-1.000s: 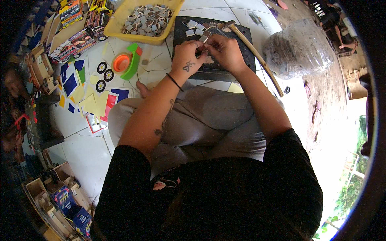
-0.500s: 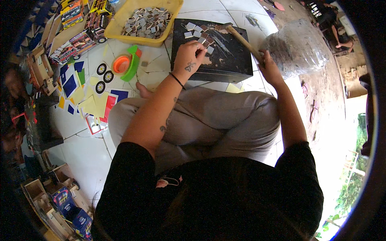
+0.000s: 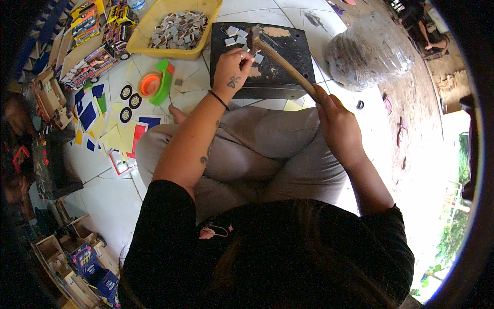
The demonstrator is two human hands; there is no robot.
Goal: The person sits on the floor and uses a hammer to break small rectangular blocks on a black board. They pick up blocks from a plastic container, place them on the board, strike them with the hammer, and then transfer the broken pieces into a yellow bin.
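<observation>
My right hand (image 3: pixel 338 126) is closed around the wooden handle of a hammer (image 3: pixel 288 66). The hammer's head is over the black box (image 3: pixel 288 90), just beside my left fingertips. My left hand (image 3: pixel 231 69) rests at the box top with thumb and forefinger pinched; what they hold is too small to make out. Small grey-faced square tiles (image 3: pixel 237 33) lie on the box beyond that hand. The hammer mostly hides the thin metal rods on the box top.
A yellow basin (image 3: pixel 203 51) full of similar tiles stands beyond. Leftward are a green-and-orange tape dispenser (image 3: pixel 163 85), black wheels (image 3: pixel 125 114), coloured paper pieces (image 3: pixel 117 136) and toy trucks (image 3: pixel 90 67). A bulky plastic-wrapped bundle (image 3: pixel 368 54) sits right; another person (image 3: pixel 435 44) is beyond it.
My right hand has swung the hammer leftward, bringing its head from the box's far right side to beside my left fingers. The left hand stays pinched at the box.
</observation>
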